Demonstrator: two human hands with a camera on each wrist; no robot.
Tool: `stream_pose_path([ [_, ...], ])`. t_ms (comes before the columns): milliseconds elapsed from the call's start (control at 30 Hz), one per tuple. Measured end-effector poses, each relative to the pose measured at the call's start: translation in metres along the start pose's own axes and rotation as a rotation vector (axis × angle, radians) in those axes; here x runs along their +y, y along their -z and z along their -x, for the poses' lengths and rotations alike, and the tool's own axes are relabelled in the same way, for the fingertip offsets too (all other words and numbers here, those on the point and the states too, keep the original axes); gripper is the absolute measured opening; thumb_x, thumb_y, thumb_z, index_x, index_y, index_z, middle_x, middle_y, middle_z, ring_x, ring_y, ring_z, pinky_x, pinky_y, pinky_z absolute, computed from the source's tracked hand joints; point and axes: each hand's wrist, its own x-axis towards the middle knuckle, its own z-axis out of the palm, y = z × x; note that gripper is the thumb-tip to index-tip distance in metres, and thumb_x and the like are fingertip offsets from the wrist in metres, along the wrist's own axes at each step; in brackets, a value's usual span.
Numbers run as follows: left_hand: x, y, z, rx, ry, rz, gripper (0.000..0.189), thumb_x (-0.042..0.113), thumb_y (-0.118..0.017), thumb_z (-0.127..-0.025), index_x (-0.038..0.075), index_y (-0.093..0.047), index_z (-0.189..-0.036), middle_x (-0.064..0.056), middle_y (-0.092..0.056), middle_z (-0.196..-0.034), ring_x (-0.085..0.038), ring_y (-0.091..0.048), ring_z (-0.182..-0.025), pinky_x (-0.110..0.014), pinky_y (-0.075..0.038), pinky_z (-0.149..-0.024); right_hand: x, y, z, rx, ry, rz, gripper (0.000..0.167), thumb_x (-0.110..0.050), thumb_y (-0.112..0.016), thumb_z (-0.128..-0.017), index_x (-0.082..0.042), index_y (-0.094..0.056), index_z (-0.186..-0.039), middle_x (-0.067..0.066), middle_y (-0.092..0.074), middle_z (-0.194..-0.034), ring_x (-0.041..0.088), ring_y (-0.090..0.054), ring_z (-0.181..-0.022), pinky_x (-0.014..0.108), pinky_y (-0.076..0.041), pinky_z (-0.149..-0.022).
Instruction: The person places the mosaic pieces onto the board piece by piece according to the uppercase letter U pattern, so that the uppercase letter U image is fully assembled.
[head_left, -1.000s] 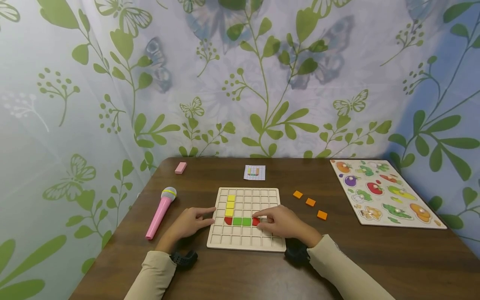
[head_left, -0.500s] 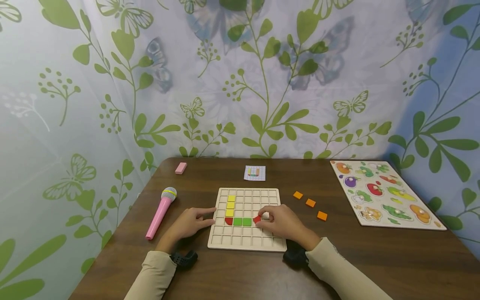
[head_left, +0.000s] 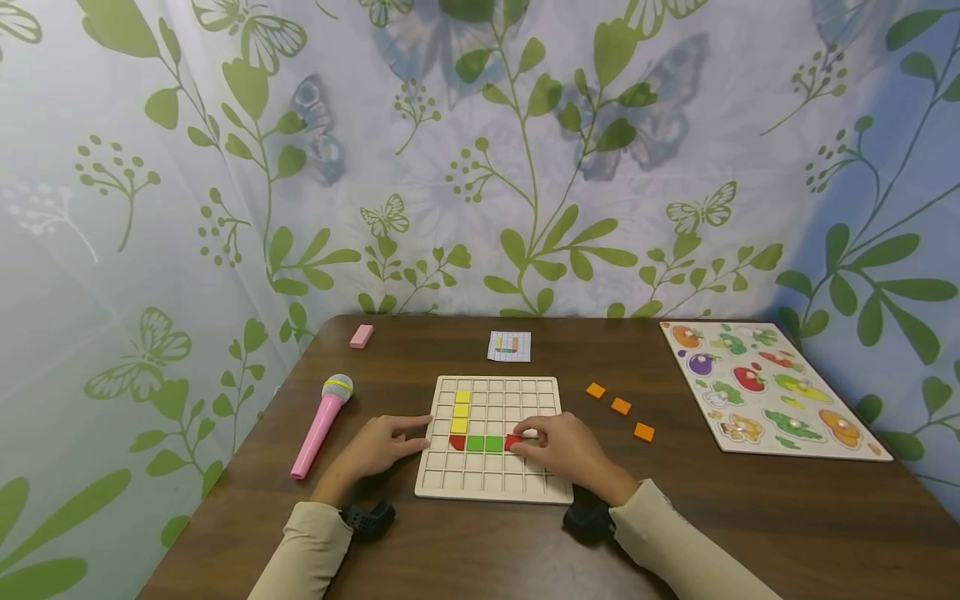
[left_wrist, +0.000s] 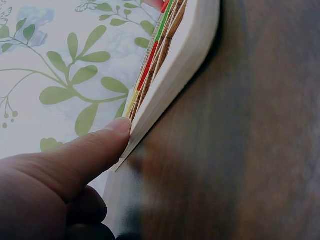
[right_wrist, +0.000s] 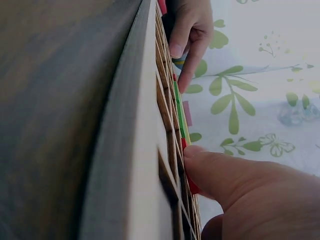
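Observation:
A wooden grid board (head_left: pixel 491 483) lies flat on the table in the head view. My right hand (head_left: pixel 562 446) pinches a red quarter-round tile (head_left: pixel 512 442) between thumb and forefinger, at the right end of a row. Two green tiles (head_left: pixel 484 443) and another red quarter-round tile (head_left: pixel 457 442) fill the rest of that row. Above the left red one stands a column of yellow tiles (head_left: pixel 461 411). My left hand (head_left: pixel 378 450) touches the board's left edge with its fingertips; its thumb (left_wrist: pixel 117 127) presses the rim in the left wrist view. My right thumb (right_wrist: pixel 197 157) partly covers the red tile.
Three orange tiles (head_left: pixel 621 405) lie right of the board. A pattern card (head_left: pixel 509 346) sits behind it. A pink toy microphone (head_left: pixel 322 425) and a pink block (head_left: pixel 362 336) are at left. A vegetable puzzle board (head_left: pixel 772 392) occupies the right side.
The red tile under my right hand turned askew half a second ago and now lies square in line with the green tiles. My left hand has stayed at the board's edge.

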Motion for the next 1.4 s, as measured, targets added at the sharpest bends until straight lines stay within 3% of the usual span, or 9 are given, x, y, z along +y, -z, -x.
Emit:
stream_pose_path([
  [300,-0.001,0.0,-0.001,0.003,-0.012,-0.011,0.048,0.041,-0.077,-0.092,0.028,-0.068,-0.138,0.006,-0.037,-0.057,-0.01,-0.033,-0.05,-0.025,-0.03,-0.049,0.003,0.002,0.0,-0.073,0.027,-0.001,0.02,-0.04,-0.075,-0.094,-0.033,-0.079,-0.113,-0.016,-0.03,-0.051,0.002,-0.022,-0.047,0.024,-0.019,-0.05],
  [567,0.0,0.0,-0.001,0.01,-0.009,-0.017,0.048,0.04,-0.077,-0.092,0.028,-0.067,-0.138,0.006,-0.036,-0.057,-0.009,-0.032,-0.05,-0.024,-0.03,-0.05,0.003,0.003,0.0,-0.084,0.016,-0.01,0.022,-0.04,-0.075,-0.094,-0.034,-0.079,-0.114,-0.015,-0.031,-0.051,0.003,-0.023,-0.047,0.024,-0.019,-0.05],
  [933,0.003,-0.001,0.002,0.018,-0.009,-0.016,0.048,0.038,-0.077,-0.092,0.027,-0.068,-0.137,0.006,-0.036,-0.057,-0.009,-0.032,-0.05,-0.025,-0.029,-0.049,0.006,0.001,0.003,0.003,0.04,-0.065,0.015,-0.032,-0.079,-0.091,-0.029,-0.082,-0.106,-0.018,-0.027,-0.052,0.001,-0.021,-0.048,0.023,-0.019,-0.05],
  [1233,0.003,-0.001,0.002,0.013,-0.019,-0.006,0.048,0.039,-0.076,-0.093,0.025,-0.068,-0.138,0.006,-0.036,-0.057,-0.009,-0.031,-0.051,-0.025,-0.029,-0.049,0.023,0.007,0.001,0.116,0.02,-0.121,0.014,-0.026,-0.083,-0.088,-0.02,-0.082,-0.1,-0.017,-0.028,-0.054,0.0,-0.021,-0.048,0.022,-0.021,-0.048],
  [1400,0.002,-0.001,0.001,0.013,-0.019,-0.006,0.048,0.039,-0.076,-0.093,0.025,-0.068,-0.138,0.006,-0.036,-0.057,-0.009,-0.032,-0.05,-0.025,-0.029,-0.049,0.03,0.015,0.0,0.126,-0.018,-0.112,0.017,-0.027,-0.083,-0.088,-0.017,-0.082,-0.102,-0.014,-0.03,-0.054,0.002,-0.022,-0.048,0.023,-0.022,-0.048],
])
